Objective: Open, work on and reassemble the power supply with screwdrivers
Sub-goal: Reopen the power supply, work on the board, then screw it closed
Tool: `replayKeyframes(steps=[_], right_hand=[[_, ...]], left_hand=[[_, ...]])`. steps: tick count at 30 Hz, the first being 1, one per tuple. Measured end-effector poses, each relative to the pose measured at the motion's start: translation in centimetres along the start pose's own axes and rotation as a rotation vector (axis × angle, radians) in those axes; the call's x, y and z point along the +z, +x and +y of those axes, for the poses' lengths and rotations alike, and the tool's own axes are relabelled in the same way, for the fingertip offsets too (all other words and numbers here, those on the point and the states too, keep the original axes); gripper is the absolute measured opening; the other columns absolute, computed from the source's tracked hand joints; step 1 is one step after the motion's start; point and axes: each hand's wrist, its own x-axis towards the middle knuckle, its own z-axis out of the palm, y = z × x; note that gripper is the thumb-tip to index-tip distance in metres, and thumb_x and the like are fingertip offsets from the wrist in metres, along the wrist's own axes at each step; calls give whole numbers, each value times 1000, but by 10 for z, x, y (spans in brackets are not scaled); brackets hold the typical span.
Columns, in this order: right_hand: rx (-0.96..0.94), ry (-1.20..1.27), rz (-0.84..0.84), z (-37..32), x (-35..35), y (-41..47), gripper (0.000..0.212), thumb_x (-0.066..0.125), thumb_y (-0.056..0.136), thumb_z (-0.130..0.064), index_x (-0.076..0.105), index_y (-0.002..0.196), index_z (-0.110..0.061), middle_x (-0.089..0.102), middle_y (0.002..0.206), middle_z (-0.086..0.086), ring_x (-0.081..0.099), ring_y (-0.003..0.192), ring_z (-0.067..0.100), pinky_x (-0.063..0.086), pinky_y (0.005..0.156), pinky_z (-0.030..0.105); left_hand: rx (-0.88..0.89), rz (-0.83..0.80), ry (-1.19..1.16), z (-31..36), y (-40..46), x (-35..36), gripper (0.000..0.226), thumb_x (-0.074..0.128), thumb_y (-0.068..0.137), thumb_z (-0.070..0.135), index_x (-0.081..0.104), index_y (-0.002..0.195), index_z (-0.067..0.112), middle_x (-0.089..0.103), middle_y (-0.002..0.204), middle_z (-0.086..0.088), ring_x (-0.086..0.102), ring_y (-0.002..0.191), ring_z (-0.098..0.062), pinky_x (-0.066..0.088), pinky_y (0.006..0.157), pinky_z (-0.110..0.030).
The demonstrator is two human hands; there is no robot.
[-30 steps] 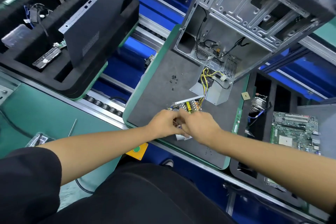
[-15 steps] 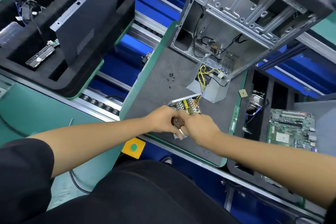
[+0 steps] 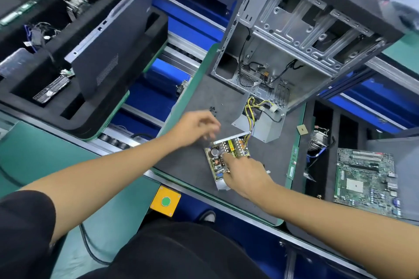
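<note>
The power supply's bare circuit board (image 3: 216,162) lies on the grey mat (image 3: 195,165), its yellow wires running up to the open metal housing (image 3: 266,125). My right hand (image 3: 246,175) holds the board's near right part, fingers over the components and thumb at its edge. My left hand (image 3: 195,128) hovers above the mat to the left of the board. Its fingers are loosely curled and blurred, so anything held in them is hidden. A few small dark screws (image 3: 213,109) lie just beyond it. No screwdriver is visible.
An empty computer case (image 3: 294,36) lies open at the back of the mat. A motherboard (image 3: 365,179) and a cooler (image 3: 318,139) sit in the right foam tray. A dark side panel (image 3: 113,47) leans in the left foam tray. A yellow button box (image 3: 166,201) is at the bench edge.
My hands were together over the board's near end. My left hand has lifted off and moved up and left toward the screws, uncovering the board; my right hand stays on it.
</note>
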Motion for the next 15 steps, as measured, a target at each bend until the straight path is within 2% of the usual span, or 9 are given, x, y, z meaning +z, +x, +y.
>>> replayKeyframes(steps=[1, 2, 4, 6, 8, 11, 13, 15], right_hand=[[58, -8, -36, -2, 1, 2, 30, 48, 93, -31, 47, 118, -15, 67, 91, 11, 53, 70, 34, 33, 57, 35], [44, -24, -13, -1, 0, 4, 30, 49, 92, -32, 47, 116, -15, 67, 92, 11, 55, 71, 35, 32, 57, 35], [-29, -101, 9, 3, -10, 5, 33, 50, 93, -34, 48, 118, -14, 68, 98, 11, 63, 79, 36, 29, 57, 33], [-128, -166, 4, 7, -15, 4, 34, 49, 94, -32, 49, 122, -12, 65, 104, 13, 64, 80, 36, 29, 58, 35], [-256, -223, -56, 7, -20, 0, 33, 49, 95, -28, 47, 122, -10, 58, 109, 15, 58, 70, 36, 29, 54, 37], [-340, -255, -85, 12, -23, -1, 49, 56, 85, -15, 34, 128, -13, 52, 105, 14, 54, 59, 33, 27, 45, 35], [-434, -289, -122, 15, -26, 1, 49, 55, 81, -6, 33, 124, -13, 51, 102, 14, 55, 62, 32, 40, 48, 37], [-519, -294, -146, 17, -27, 3, 41, 50, 85, -1, 36, 122, -12, 52, 98, 16, 56, 66, 34, 51, 56, 45]], left_hand=[[21, 123, 38, -8, 12, -11, 12, 74, 93, 9, 71, 103, 13, 75, 89, -5, 71, 85, -12, 56, 79, -26], [31, 177, 145, -16, 24, -21, 15, 77, 92, 13, 70, 105, 13, 74, 92, -4, 69, 91, -15, 55, 86, -31], [-32, 172, 320, -30, 43, -31, 25, 80, 89, 18, 69, 111, 16, 72, 103, -2, 63, 105, -20, 47, 99, -41], [-52, 207, 434, -38, 57, -29, 26, 79, 90, 22, 67, 113, 21, 68, 111, 1, 58, 113, -21, 41, 104, -42], [-41, 214, 434, -42, 69, -25, 23, 78, 90, 18, 67, 111, 16, 65, 112, -3, 57, 113, -24, 42, 102, -40], [-10, 159, 468, -44, 81, -21, 15, 74, 92, 9, 69, 106, 9, 61, 111, -11, 54, 110, -29, 43, 99, -37], [8, 134, 519, -47, 86, -20, 11, 70, 95, 8, 70, 105, 10, 59, 111, -10, 50, 109, -28, 42, 95, -33], [12, 111, 556, -49, 91, -20, 11, 68, 97, 9, 71, 107, 12, 58, 111, -8, 49, 108, -26, 40, 89, -29]])
